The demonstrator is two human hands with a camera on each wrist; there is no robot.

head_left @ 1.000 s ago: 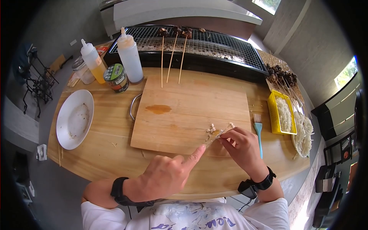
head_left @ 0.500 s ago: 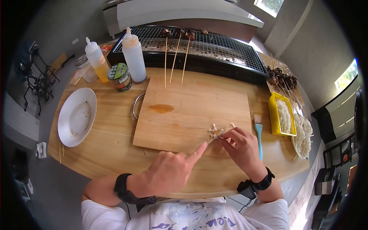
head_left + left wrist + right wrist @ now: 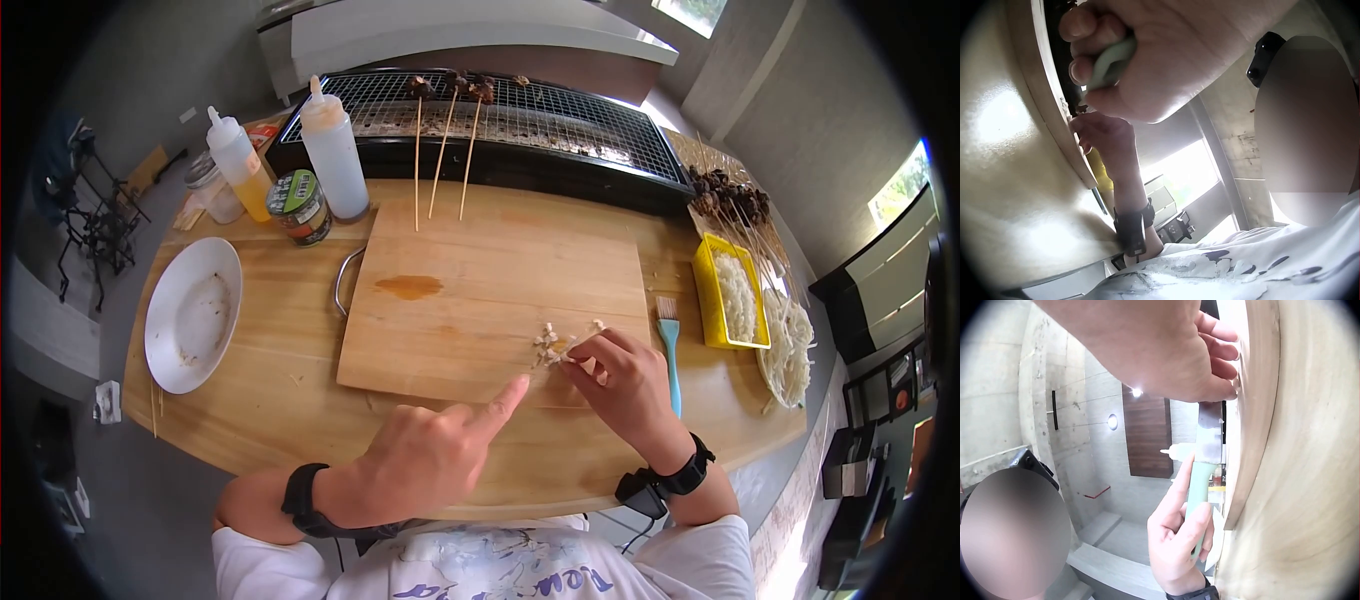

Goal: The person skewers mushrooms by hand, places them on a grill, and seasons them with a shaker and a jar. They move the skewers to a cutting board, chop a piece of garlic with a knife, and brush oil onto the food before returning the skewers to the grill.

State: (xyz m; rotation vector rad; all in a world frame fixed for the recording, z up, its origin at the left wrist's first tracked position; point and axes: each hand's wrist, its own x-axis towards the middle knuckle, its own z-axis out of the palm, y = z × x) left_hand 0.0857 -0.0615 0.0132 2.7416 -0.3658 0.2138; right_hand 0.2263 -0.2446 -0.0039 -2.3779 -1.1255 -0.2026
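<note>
My left hand [image 3: 425, 455] grips a knife [image 3: 1210, 440] by its pale green handle, index finger stretched along the top. In the right wrist view its wide metal blade points up to my right hand [image 3: 625, 385]. From above, the left hand hides most of the knife. The right hand's bent fingertips and thumb pinch white enoki mushrooms near the cutting board's [image 3: 480, 290] front right edge. Small cut mushroom pieces [image 3: 547, 340] lie on the board just left of those fingertips.
Beyond the board stands a grill [image 3: 500, 130] with three meat skewers. Squeeze bottles [image 3: 335, 155], a jar [image 3: 298, 205] and a white plate [image 3: 193, 315] are at left. Rightward are a basting brush [image 3: 670, 355], a yellow basket [image 3: 712, 300] of white strands and more skewers [image 3: 735, 195].
My left hand has drawn slightly back to the left from my right fingertips. The right hand stays at the same spot on the board. The head view has shifted a little.
</note>
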